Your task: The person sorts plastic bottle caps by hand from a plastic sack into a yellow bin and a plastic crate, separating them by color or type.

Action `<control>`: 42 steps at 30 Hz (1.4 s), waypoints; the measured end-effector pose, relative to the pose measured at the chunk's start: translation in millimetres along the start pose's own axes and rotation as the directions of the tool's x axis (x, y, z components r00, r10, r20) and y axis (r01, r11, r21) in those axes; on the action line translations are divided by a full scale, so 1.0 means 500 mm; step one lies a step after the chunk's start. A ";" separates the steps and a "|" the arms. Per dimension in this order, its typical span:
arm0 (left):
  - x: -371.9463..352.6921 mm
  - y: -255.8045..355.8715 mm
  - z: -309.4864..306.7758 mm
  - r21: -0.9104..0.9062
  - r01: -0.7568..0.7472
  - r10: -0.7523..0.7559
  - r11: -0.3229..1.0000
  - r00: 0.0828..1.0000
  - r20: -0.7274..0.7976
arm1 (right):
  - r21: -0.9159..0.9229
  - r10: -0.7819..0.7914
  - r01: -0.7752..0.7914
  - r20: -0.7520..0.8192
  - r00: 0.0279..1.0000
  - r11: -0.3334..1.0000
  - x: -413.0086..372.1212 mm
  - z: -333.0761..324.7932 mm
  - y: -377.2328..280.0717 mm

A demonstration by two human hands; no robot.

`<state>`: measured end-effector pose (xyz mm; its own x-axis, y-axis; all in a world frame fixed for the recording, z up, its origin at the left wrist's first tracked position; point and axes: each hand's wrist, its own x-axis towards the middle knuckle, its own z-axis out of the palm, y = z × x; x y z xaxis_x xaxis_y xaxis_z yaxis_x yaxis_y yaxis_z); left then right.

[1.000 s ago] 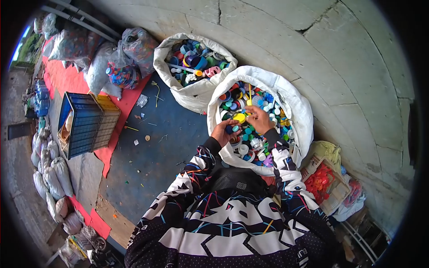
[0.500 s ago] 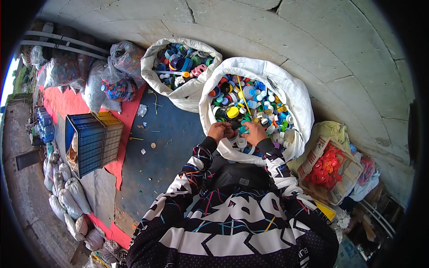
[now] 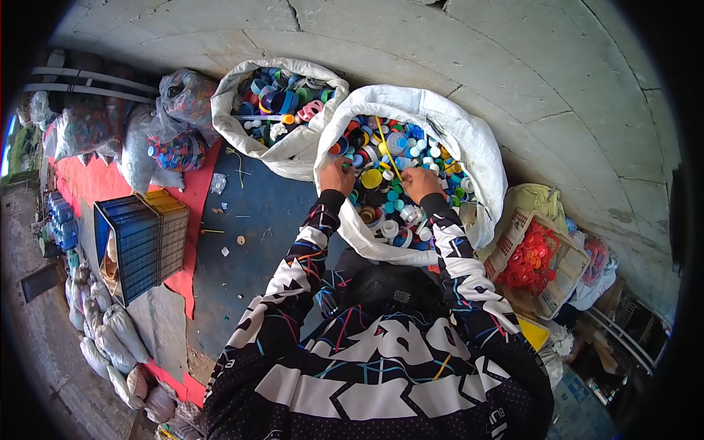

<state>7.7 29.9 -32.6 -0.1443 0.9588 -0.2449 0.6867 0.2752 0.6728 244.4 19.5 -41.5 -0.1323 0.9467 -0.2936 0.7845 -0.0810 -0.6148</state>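
Observation:
A large white woven sack (image 3: 480, 158) stands open in front of me, filled with plastic bottle caps of many colours. My left hand (image 3: 337, 177) is at its left inner edge, fingers curled, just below a dark cup-like cap (image 3: 339, 147). Over the middle of the pile, my right hand (image 3: 421, 183) has its fingers bent down among the caps; what either hand grips is hidden. Between the hands lies a round yellow lid (image 3: 372, 179). A thin yellow stick (image 3: 386, 147) slants across the caps beside a pale blue perforated ball (image 3: 397, 142).
A smaller white sack (image 3: 224, 110) of lids and plastic pieces adjoins on the left. Farther left are a blue and yellow crate (image 3: 139, 246) and clear bags of caps (image 3: 176, 154). At right, a basket (image 3: 570, 275) holds red rings (image 3: 529, 260). A concrete wall (image 3: 528, 73) rises behind.
My hands were close together at the sack's near side. Now they are apart and farther in, the left one moved to the left edge. The view has shifted slightly.

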 end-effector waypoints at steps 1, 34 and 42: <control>0.012 0.000 -0.001 0.031 -0.032 0.031 0.999 0.999 0.029 | -0.003 0.021 -0.021 0.047 0.999 1.000 0.001 0.009 -0.005; -0.086 0.056 0.087 -0.078 -0.139 0.156 0.987 0.940 0.304 | -0.584 0.158 -0.111 0.031 0.987 0.804 -0.046 -0.111 0.163; -0.034 0.085 0.066 0.010 -0.081 0.078 0.997 0.984 0.160 | -0.473 0.013 -0.119 -0.222 0.975 0.873 -0.105 -0.066 0.172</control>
<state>62.8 22.8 -22.7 0.0256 0.9535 -0.3002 0.7032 0.1962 0.6834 338.7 -26.7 -54.8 0.0158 0.9912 -0.1316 0.9871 -0.0364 -0.1558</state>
